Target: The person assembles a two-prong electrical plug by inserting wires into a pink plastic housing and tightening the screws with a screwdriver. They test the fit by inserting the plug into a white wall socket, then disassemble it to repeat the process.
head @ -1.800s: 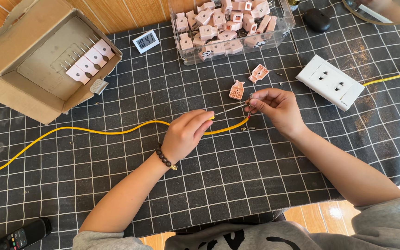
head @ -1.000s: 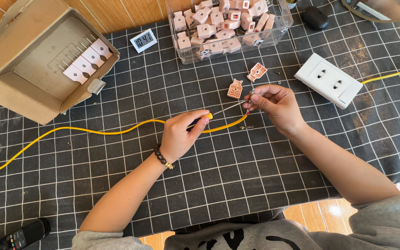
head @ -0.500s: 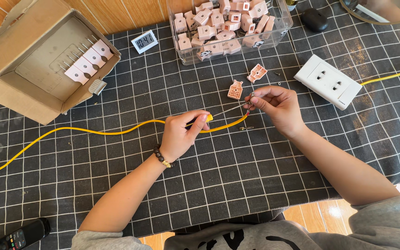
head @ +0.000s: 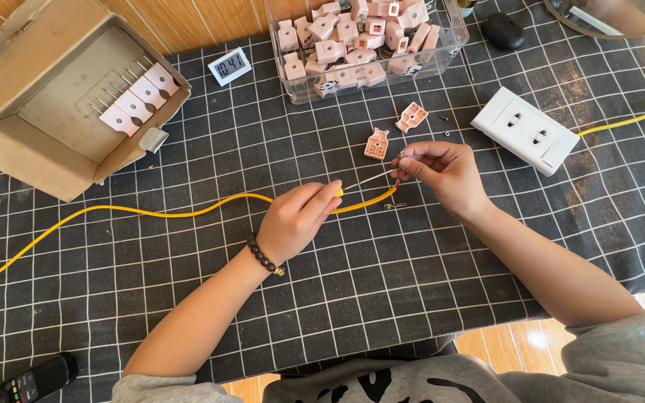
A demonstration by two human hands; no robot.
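1. Head view, change from the earlier frames: the left hand (head: pixel 296 218) sat slightly lower and farther left 1.8 s ago; it has since crept toward the right hand (head: pixel 442 173) and holds the same grip. The right hand has barely moved.
2. Head view, left hand: curled over the yellow cable (head: pixel 151 213), thumb and fingers pinched on the end of its yellow jacket. A dark bead bracelet (head: pixel 263 257) circles the wrist.
3. Head view, right hand: fingertips pressed together, pinching the thin stripped wires (head: pixel 373 179) that emerge from the jacket — a red tip shows just below the fingers.
4. Head view, cable axis: the long axis runs left to right across the black grid mat (head: pixel 188 313); the stripped end points right and slightly up, toward the right hand.
5. Head view, surroundings: two pink plug halves (head: pixel 393 130) lie just above the right hand; a clear tub of pink plug parts (head: pixel 367 45) stands beyond them, a white socket block (head: pixel 525 130) lies to the right, and a cardboard box (head: pixel 61 97) and a small digital clock (head: pixel 230 66) sit at upper left.
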